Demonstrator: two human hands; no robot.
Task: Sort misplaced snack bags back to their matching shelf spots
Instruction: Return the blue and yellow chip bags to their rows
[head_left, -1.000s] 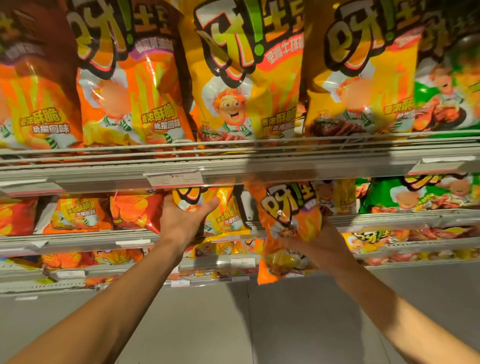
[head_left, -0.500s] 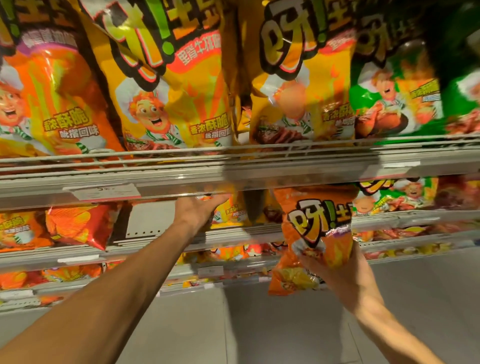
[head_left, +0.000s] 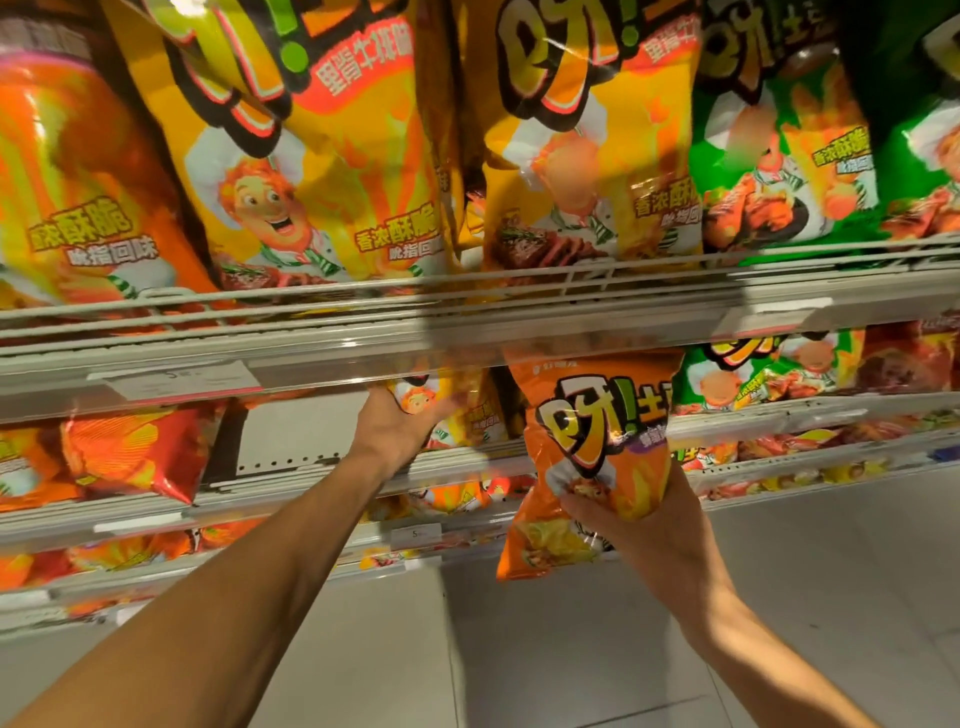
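My right hand grips an orange snack bag by its lower part and holds it upright in front of the second shelf, its top edge just under the upper shelf rail. My left hand reaches into the second shelf and clasps a small yellow snack bag that stands there. Left of that hand the shelf shows an empty gap with a bare white back panel.
The top shelf holds large orange bags, yellow bags and green bags. Red-orange bags lie at the left of the second shelf and small green bags at its right. Lower shelves carry more bags. Grey floor lies below.
The view has shifted right along the shelves. My right hand has carried the orange bag right and up under the shelf rail. My left hand has stayed on the yellow bag.
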